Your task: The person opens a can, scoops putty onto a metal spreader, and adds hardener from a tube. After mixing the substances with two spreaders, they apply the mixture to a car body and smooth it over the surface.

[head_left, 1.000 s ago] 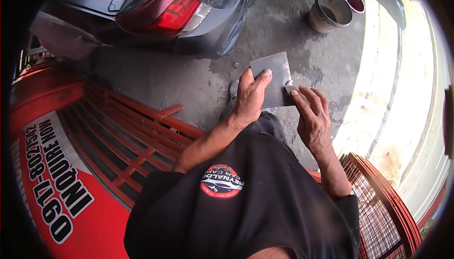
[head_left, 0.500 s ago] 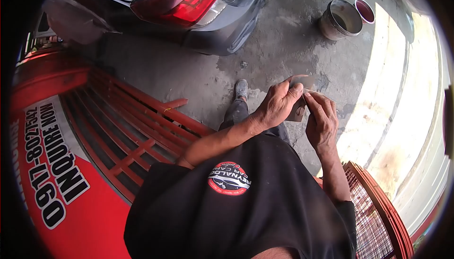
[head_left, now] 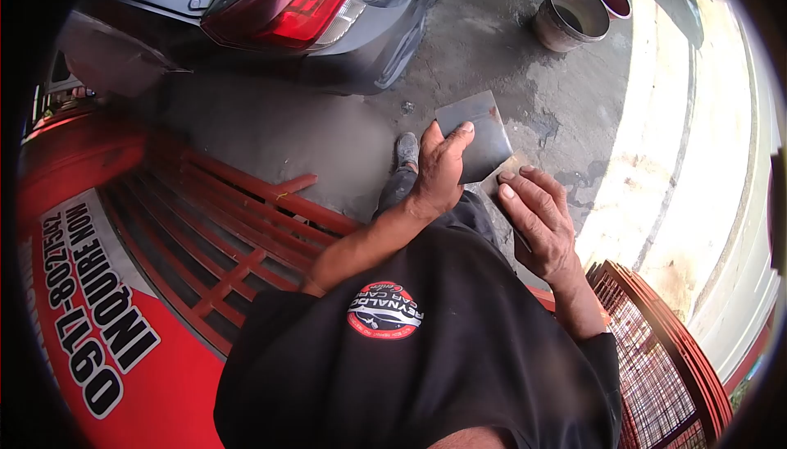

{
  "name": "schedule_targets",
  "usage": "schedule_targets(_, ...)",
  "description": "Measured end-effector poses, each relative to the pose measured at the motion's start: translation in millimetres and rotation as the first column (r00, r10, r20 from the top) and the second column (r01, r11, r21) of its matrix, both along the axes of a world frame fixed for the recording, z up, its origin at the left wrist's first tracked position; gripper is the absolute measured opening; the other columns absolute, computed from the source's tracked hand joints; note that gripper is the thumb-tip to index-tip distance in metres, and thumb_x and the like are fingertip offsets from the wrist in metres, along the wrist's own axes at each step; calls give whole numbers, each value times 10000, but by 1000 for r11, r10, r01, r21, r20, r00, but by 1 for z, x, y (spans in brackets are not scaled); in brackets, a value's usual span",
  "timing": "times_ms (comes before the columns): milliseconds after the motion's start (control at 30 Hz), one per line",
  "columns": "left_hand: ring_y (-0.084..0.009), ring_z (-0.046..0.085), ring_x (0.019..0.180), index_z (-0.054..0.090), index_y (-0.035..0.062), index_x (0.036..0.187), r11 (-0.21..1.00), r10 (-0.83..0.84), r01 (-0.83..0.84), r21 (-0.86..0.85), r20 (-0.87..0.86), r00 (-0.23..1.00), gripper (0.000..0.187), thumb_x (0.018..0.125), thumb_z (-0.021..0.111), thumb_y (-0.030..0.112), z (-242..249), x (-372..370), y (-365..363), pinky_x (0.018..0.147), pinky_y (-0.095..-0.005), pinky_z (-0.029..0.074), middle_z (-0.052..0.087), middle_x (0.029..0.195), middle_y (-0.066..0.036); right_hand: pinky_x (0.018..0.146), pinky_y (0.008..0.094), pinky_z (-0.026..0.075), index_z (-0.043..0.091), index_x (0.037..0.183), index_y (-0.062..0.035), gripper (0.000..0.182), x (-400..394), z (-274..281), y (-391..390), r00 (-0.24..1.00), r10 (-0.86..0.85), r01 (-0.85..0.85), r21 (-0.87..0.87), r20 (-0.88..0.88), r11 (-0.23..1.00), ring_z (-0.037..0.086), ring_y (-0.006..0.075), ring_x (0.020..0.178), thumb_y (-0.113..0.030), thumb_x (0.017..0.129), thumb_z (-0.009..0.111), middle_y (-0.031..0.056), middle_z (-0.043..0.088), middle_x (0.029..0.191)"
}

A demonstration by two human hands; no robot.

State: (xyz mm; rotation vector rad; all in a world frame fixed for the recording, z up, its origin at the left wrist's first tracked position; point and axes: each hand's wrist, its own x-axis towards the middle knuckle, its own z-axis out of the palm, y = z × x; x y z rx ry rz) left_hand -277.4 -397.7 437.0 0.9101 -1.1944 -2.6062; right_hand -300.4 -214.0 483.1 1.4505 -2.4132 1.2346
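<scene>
Above open concrete floor (head_left: 492,47), left hand (head_left: 434,174) gripping metal sheet (head_left: 479,133), right hand (head_left: 533,219) pinching its lower edge.

Stained concrete floor (head_left: 492,47), 2 cans (head_left: 571,16)

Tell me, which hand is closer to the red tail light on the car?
Left. The left hand is below and right of the tail light; the right hand is farther right and lower.

Car (head_left: 270,22), 2 cans (head_left: 571,16), red gate (head_left: 221,236).
</scene>
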Motion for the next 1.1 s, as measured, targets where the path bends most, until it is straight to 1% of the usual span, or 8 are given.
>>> schedule_targets(67,-228,714,1011,613,-20,1222,930,-114,128,345,-61,992,248,1021,523,95,-3,0,-12,905,-385,595,699,1130,-123,996,467,530,678,1315,-88,577,0,-18,-1,999,-46,46,30,-3,999,606,372,1190,19,751,735,122,660,1329)
schedule_targets(200,-232,723,983,584,-23,1258,955,-116,108,276,12,993,271,1016,543,92,8,1,-16,883,-404,613,700,1140,-135,991,455,532,682,1295,-121,535,-18,-70,30,948,-286,308,179,-139,934,593,376,1203,76,798,687,98,669,1256)
schedule_targets(433,-198,689,938,609,-80,1154,802,-293,267,-534,37,955,271,1056,538,162,-16,-1,-18,824,-361,559,710,1081,-141,925,409,569,691,1282,-125,543,-6,-7,10,985,-165,146,286,43,947,583,335,1178,63,774,654,57,658,1262)
schedule_targets(567,-147,677,972,600,0,1239,956,-222,220,195,-13,975,238,1019,575,86,4,-6,-11,891,-340,572,713,1106,-104,950,440,563,705,1266,-141,512,-15,-46,24,965,-209,229,121,-159,966,612,338,1158,53,794,661,78,674,1249)
schedule_targets(667,-146,679,984,611,-7,1240,952,-284,289,97,-69,956,246,1023,573,102,6,-7,-18,906,-329,563,715,1109,-102,1035,471,513,701,1264,-107,495,-30,-58,43,930,-282,332,211,-234,919,611,363,1195,52,797,668,113,675,1258)
schedule_targets(800,-119,631,896,622,-48,1254,677,-487,418,-606,58,872,292,1074,521,159,7,-14,2,824,-319,542,698,1041,-73,981,440,528,699,1244,-102,492,-30,-26,8,965,-256,243,170,63,955,624,345,1160,55,778,683,89,687,1240)
schedule_targets(967,-176,591,747,614,-60,1039,691,-234,219,-688,74,969,267,1047,580,204,-35,-14,2,701,-405,500,662,845,-109,894,416,554,726,1163,-95,416,-27,-34,14,988,-62,33,201,140,979,659,305,1073,77,788,680,64,721,1163)
schedule_targets(1100,-107,561,782,620,-41,1017,935,72,-79,-345,-34,997,216,1046,572,168,-18,-36,-10,715,-324,496,640,879,-26,943,422,540,715,1206,-81,494,-35,-25,20,988,-29,11,124,151,992,639,328,1121,57,732,688,76,707,1217)
